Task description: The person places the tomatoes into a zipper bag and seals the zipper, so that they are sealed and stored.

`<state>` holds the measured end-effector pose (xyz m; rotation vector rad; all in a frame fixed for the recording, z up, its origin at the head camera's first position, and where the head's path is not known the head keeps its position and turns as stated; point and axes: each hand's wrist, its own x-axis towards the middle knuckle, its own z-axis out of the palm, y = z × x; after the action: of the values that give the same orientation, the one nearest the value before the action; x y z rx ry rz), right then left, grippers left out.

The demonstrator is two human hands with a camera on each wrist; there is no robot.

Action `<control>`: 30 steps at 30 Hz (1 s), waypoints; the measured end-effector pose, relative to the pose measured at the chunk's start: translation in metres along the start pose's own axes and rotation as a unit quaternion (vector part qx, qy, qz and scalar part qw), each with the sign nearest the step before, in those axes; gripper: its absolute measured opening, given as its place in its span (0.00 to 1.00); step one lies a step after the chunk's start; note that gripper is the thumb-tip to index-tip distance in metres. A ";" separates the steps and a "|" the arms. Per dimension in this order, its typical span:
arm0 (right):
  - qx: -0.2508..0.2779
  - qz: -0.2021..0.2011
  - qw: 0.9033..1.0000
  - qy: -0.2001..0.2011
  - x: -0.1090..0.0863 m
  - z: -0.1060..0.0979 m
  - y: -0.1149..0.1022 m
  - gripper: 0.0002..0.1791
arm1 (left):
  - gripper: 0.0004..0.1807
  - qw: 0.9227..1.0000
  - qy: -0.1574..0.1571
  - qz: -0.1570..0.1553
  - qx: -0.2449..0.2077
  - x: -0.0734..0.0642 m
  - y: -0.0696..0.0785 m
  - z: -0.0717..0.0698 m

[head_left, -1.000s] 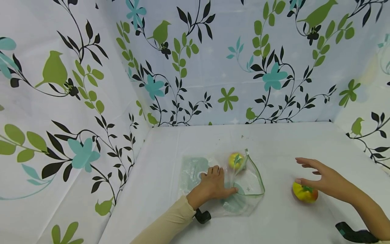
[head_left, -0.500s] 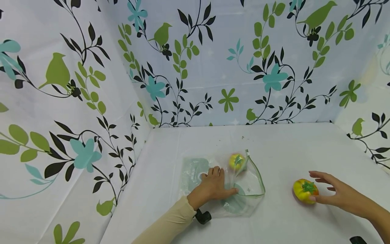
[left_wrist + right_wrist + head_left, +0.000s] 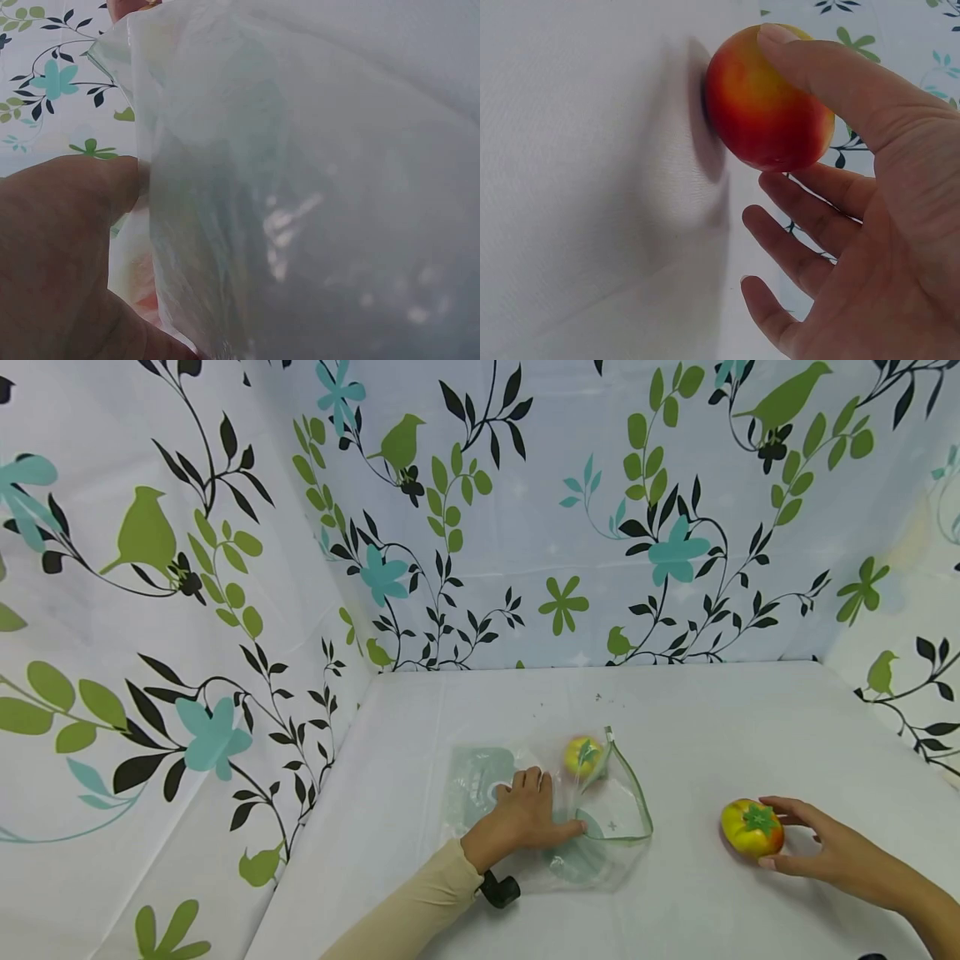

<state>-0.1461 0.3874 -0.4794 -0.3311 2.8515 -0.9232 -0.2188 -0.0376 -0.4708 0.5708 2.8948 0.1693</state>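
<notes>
A clear zip bag (image 3: 480, 777) with pale green print and a green zip edge lies on the table, its mouth gaping to the right. My left hand (image 3: 521, 818) holds it from above, fingers spread over the plastic and thumb at the lip of the mouth. Inside the bag, at its far side, shows a yellow toy fruit (image 3: 582, 755). To the right, my right hand (image 3: 817, 843) pinches a second yellow-and-red toy fruit (image 3: 750, 828) with a green leafy top. The right wrist view shows the thumb on this fruit (image 3: 769, 105) and the other fingers beside and below it.
The white table (image 3: 697, 735) extends around the bag and the fruit. Patterned cloth walls (image 3: 555, 510) with birds and leaves rise at its back and sides. A black wrist camera (image 3: 501, 890) sits below the left hand, near the bag.
My right hand has drawn back from over the toy fruit to its right side, and thumb and fingers have closed in on it. The left hand and bag have stayed in place.
</notes>
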 end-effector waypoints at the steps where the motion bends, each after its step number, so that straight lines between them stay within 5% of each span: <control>1: 0.001 0.003 1.000 -0.002 0.000 0.000 0.000 0.45 | 0.56 1.000 -0.001 -0.001 0.000 0.000 0.000 0.000; 30: -0.009 0.021 1.000 -0.005 0.005 0.000 0.000 0.41 | 0.57 1.000 -0.008 -0.003 0.000 0.001 -0.001 -0.002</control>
<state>-0.1509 0.3862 -0.4793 -0.2767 2.8477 -0.8847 -0.2205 -0.0385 -0.4696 0.5602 2.8815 0.1628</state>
